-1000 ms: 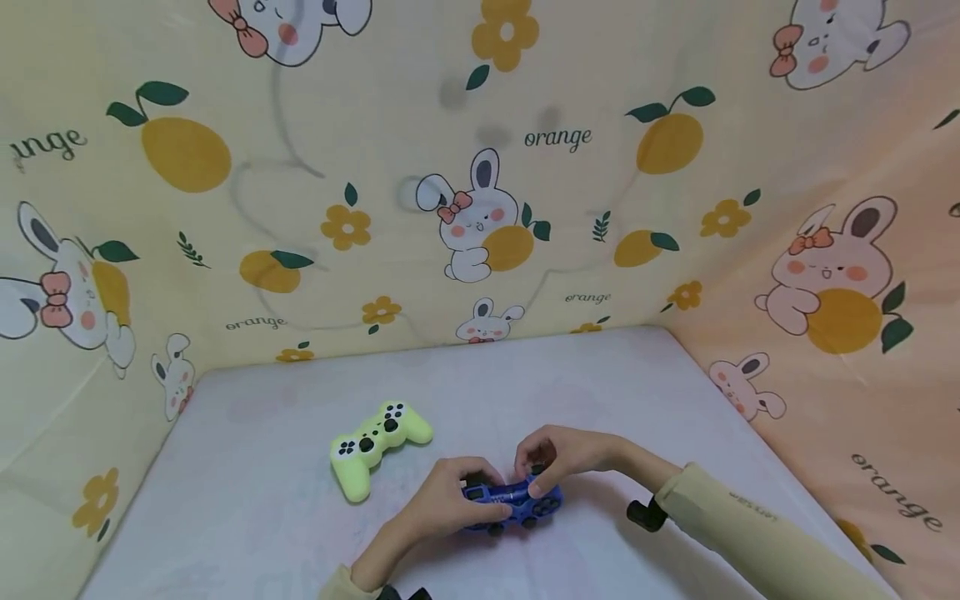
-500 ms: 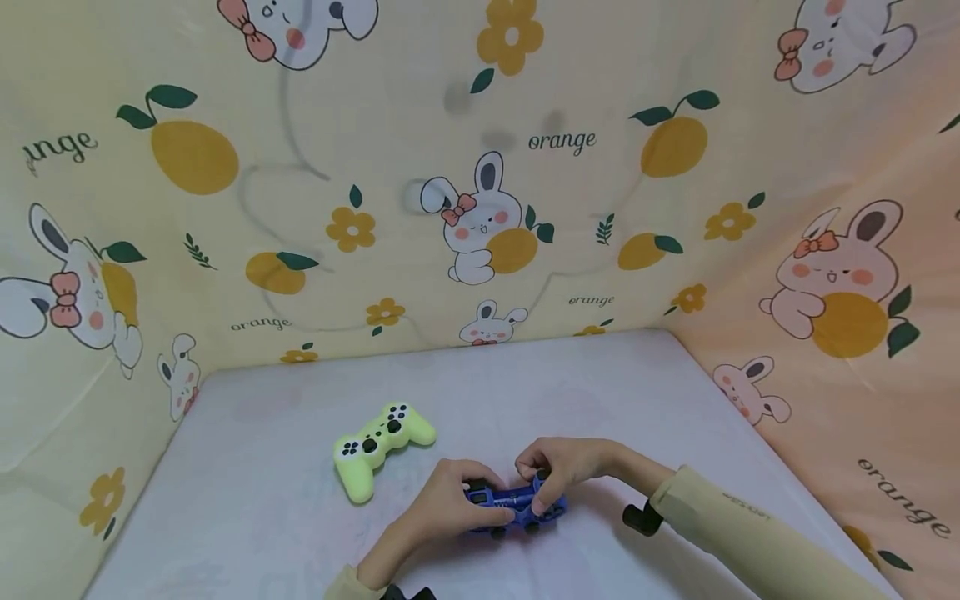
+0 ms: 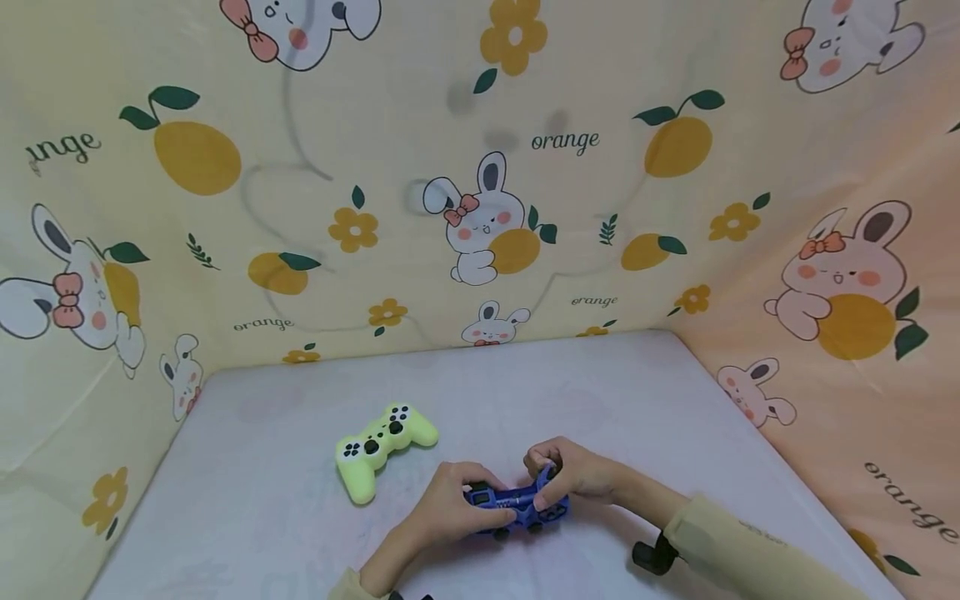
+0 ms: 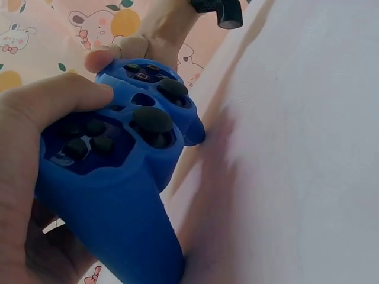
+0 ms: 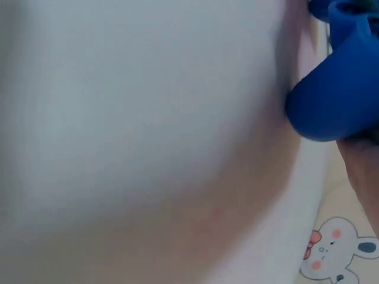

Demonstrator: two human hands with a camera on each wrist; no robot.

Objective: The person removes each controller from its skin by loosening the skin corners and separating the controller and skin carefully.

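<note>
- Both of my hands grip the blue controller (image 3: 516, 506): my left hand (image 3: 450, 504) wraps its left handle, and my right hand (image 3: 572, 475) closes over its right end.
- On the left wrist view, my left thumb (image 4: 56, 97) lies curled over the top face of the blue controller (image 4: 118, 171), just above the directional buttons, with the handle seated in my palm.
- Two black thumbsticks (image 4: 153, 120) on the face are uncovered; a fingertip of my right hand (image 4: 103, 58) touches the far end of the casing.
- On the right wrist view, only a rounded blue handle (image 5: 337, 89) shows at the upper right edge, close above the table surface; the fingers of that hand are not clearly visible there.
- Position of the blue controller: low over the white table (image 3: 300, 517), near the front edge and slightly right of centre; contact with the surface cannot be confirmed.
- Beside it, up and to the left, a yellow-green controller (image 3: 382, 448) lies flat on the table, apart from both hands.
- Behind and at both sides, a cream curtain (image 3: 600, 208) printed with rabbits and oranges encloses the table.
- A beige sleeve (image 3: 750, 554) covers my right forearm, with a black fitting (image 3: 651, 556) at the wrist.
</note>
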